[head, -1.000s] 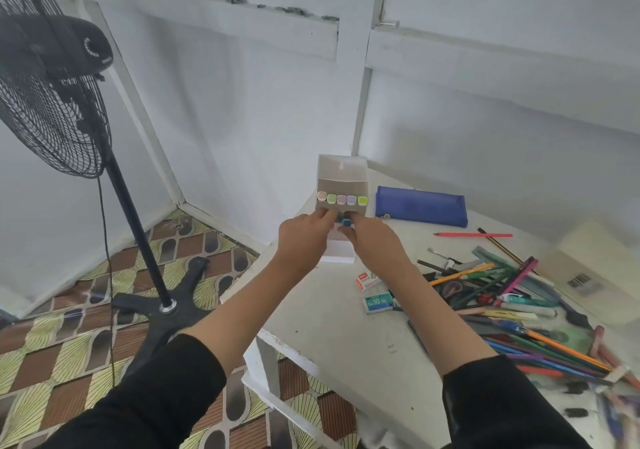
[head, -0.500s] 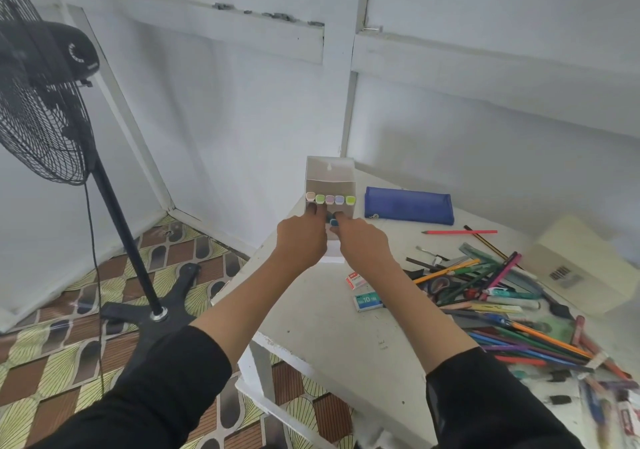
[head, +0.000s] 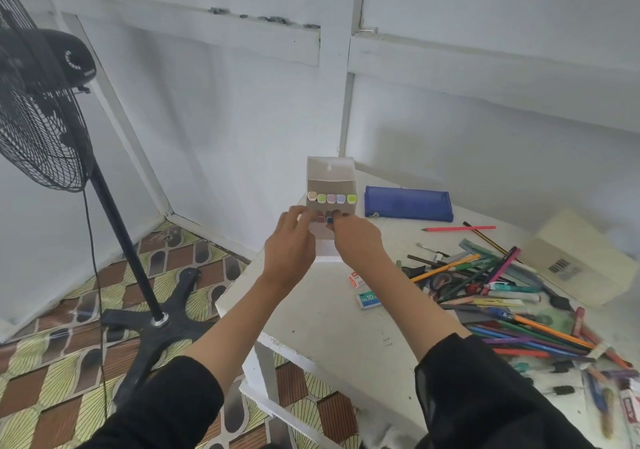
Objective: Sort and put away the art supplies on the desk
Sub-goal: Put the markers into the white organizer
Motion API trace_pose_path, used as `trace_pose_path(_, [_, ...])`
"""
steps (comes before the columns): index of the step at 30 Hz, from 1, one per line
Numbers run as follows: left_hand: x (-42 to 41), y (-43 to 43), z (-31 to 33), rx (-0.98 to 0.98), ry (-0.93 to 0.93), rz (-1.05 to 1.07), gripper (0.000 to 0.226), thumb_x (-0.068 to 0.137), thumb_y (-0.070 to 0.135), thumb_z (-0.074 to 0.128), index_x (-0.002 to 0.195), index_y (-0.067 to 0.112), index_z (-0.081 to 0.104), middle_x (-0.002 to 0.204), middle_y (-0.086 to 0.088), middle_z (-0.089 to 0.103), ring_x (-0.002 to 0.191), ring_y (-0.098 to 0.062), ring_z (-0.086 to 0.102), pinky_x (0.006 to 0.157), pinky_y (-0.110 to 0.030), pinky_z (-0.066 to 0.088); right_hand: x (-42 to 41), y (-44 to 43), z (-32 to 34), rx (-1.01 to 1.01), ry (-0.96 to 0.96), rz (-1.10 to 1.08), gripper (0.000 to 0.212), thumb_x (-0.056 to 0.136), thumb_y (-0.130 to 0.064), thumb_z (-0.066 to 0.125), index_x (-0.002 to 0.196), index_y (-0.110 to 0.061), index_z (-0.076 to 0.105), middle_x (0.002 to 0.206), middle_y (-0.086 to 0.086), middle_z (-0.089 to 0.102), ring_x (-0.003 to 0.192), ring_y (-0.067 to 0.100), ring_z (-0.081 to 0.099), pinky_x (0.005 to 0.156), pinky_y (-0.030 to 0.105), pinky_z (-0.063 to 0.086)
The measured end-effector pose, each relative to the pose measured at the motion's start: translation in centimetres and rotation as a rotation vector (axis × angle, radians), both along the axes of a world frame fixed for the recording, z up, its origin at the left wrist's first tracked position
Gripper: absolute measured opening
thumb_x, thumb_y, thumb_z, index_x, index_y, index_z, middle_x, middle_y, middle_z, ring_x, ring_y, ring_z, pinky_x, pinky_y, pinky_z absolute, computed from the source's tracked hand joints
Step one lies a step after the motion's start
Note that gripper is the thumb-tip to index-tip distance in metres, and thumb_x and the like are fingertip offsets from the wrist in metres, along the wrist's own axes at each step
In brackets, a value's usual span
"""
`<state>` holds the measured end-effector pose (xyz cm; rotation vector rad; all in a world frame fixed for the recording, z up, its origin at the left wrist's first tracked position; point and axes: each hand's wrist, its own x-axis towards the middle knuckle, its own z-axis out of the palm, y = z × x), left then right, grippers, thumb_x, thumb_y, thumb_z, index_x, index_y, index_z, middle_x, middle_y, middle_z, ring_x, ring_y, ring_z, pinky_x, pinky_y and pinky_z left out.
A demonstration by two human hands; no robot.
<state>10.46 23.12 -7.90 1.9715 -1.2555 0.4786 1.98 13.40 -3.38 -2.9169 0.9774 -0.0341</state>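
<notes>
Left hand (head: 291, 244) has slid off to the left along the front of the organizer box (head: 330, 185); its fingers are now lifted, a little spread and motion-blurred. That shift has uncovered a reddish cap (head: 320, 220) in the low front row, hidden half a second ago. It sits just left of the blue-capped marker (head: 329, 220), where the right hand (head: 356, 239) curls its fingertips. Blue cap reads slightly deeper in the row than a second ago.

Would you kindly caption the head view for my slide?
Left hand and right hand handle markers in a white organizer box on the cluttered desk.
</notes>
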Motion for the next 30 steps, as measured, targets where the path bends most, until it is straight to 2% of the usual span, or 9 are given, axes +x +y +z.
trace_pose_path(3, [0.1, -0.5, 0.3, -0.188, 0.344, 0.049, 0.027, 0.084, 0.001, 0.060, 0.107, 0.009, 0.049, 0.107, -0.003, 0.050, 0.090, -0.016, 0.052, 0.063, -0.034, 0.054, 0.1, -0.3, -0.3, 0.046, -0.012, 0.001, 0.029, 0.098, -0.013, 0.042, 0.126, -0.012, 0.048, 0.110, 0.008, 0.060, 0.087, 0.023, 0.062, 0.067, 0.026, 0.044])
trace_pose_path(6, [0.0, -1.1, 1.2, -0.252, 0.672, 0.020, 0.030, 0.088, 0.004, 0.059, 0.115, 0.009, 0.050, 0.110, 0.002, 0.054, 0.098, -0.014, 0.053, 0.083, -0.032, 0.052, 0.0, -0.5, -0.3, 0.078, -0.014, 0.003, 0.028, 0.098, -0.014, 0.042, 0.125, -0.013, 0.048, 0.110, 0.008, 0.060, 0.088, 0.022, 0.062, 0.071, 0.027, 0.046])
trace_pose_path(9, [-0.2, -1.6, 1.9, -0.208, 0.810, -0.070, 0.033, 0.094, 0.004, 0.051, 0.126, 0.010, 0.054, 0.112, 0.006, 0.060, 0.098, -0.013, 0.057, 0.077, -0.009, 0.049, 0.3, -0.5, -0.4, 0.152, -0.043, 0.006, 0.029, 0.099, -0.015, 0.042, 0.127, -0.011, 0.048, 0.117, 0.009, 0.059, 0.097, 0.024, 0.062, 0.081, 0.028, 0.048])
trace_pose_path(13, [-0.3, -1.8, 1.9, -0.190, 0.786, -0.073, 0.038, 0.092, 0.000, 0.049, 0.128, 0.010, 0.056, 0.107, 0.007, 0.061, 0.089, -0.010, 0.059, 0.067, 0.001, 0.042, 0.8, -0.8, -0.5, 0.210, -0.035, -0.033, 0.034, 0.099, -0.014, 0.043, 0.133, -0.010, 0.044, 0.128, 0.012, 0.055, 0.109, 0.027, 0.059, 0.095, 0.033, 0.045])
trace_pose_path(16, [-0.2, -1.6, 1.5, -0.187, 0.758, -0.081, 0.039, 0.091, 0.000, 0.052, 0.128, 0.010, 0.057, 0.106, 0.005, 0.065, 0.087, -0.003, 0.060, 0.069, 0.002, 0.041, 0.6, -0.9, -0.7, 0.187, -0.043, 0.024, 0.036, 0.099, -0.013, 0.041, 0.135, -0.011, 0.042, 0.131, 0.012, 0.052, 0.108, 0.028, 0.059, 0.094, 0.035, 0.046])
trace_pose_path(20, [0.0, -1.4, 1.3, -0.211, 0.765, -0.114, 0.036, 0.092, 0.002, 0.054, 0.127, 0.010, 0.058, 0.107, 0.004, 0.065, 0.089, -0.006, 0.060, 0.070, 0.000, 0.042, 0.5, -0.7, -0.4, 0.111, 0.025, 0.149, 0.052, 0.096, -0.006, 0.043, 0.146, -0.013, 0.029, 0.147, 0.012, 0.031, 0.122, 0.027, 0.048, 0.096, 0.033, 0.044])
trace_pose_path(23, [0.0, -1.5, 1.2, -0.201, 0.768, -0.113, 0.036, 0.094, 0.006, 0.052, 0.129, 0.010, 0.056, 0.115, -0.002, 0.065, 0.095, -0.012, 0.060, 0.072, 0.001, 0.043, 0.5, -0.6, -0.4, 0.076, 0.045, 0.134, 0.054, 0.094, -0.005, 0.049, 0.144, -0.010, 0.031, 0.143, 0.013, 0.037, 0.119, 0.028, 0.050, 0.094, 0.034, 0.045])
trace_pose_path(27, [0.2, -1.9, 0.4, -0.194, 0.787, -0.120, 0.036, 0.097, 0.007, 0.047, 0.133, 0.010, 0.052, 0.125, -0.005, 0.061, 0.109, -0.016, 0.058, 0.080, -0.001, 0.042, 0.7, -0.3, -1.4, 0.206, -0.217, -0.010, 0.034, 0.101, -0.020, 0.035, 0.133, -0.013, 0.046, 0.127, 0.011, 0.053, 0.101, 0.028, 0.060, 0.079, 0.034, 0.047])
trace_pose_path(30, [-0.2, -2.2, -0.1, -0.213, 0.808, -0.076, 0.038, 0.097, 0.010, 0.050, 0.135, 0.013, 0.045, 0.132, -0.004, 0.051, 0.117, -0.016, 0.050, 0.093, -0.016, 0.042, -0.6, 0.3, -2.8, 0.275, -0.569, 0.008, 0.034, 0.101, -0.023, 0.037, 0.132, -0.016, 0.049, 0.129, 0.005, 0.056, 0.086, 0.020, 0.064, 0.076, 0.025, 0.046])
